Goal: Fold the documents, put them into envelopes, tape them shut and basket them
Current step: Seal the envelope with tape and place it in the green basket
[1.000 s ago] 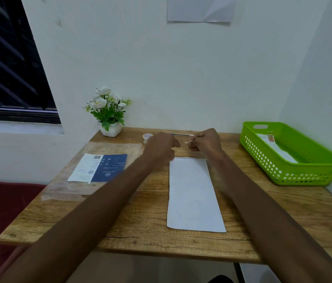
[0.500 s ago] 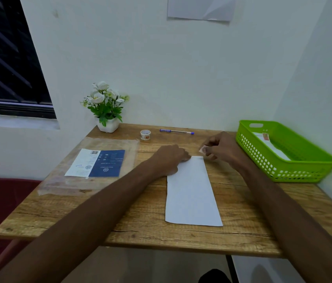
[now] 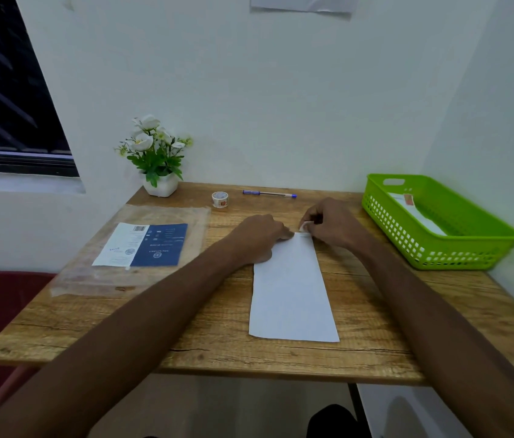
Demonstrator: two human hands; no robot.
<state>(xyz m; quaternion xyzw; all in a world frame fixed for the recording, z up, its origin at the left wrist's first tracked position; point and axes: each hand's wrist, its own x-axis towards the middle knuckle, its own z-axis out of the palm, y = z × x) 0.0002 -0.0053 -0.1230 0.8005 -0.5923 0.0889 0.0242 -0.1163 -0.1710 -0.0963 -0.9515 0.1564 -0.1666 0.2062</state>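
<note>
Fingers: right hand [image 3: 333, 223] pinches tape piece [image 3: 305, 226] | left hand [image 3: 257, 237] presses envelope [image 3: 292, 286], lengthwise away from person

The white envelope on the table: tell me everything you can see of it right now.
The white envelope is a long, plain paper rectangle lying flat on the wooden table, its length running away from the person. Its near end is free. At the far end, the left hand presses down on the left corner, while the right hand pinches a small piece of tape at the far edge.
</note>
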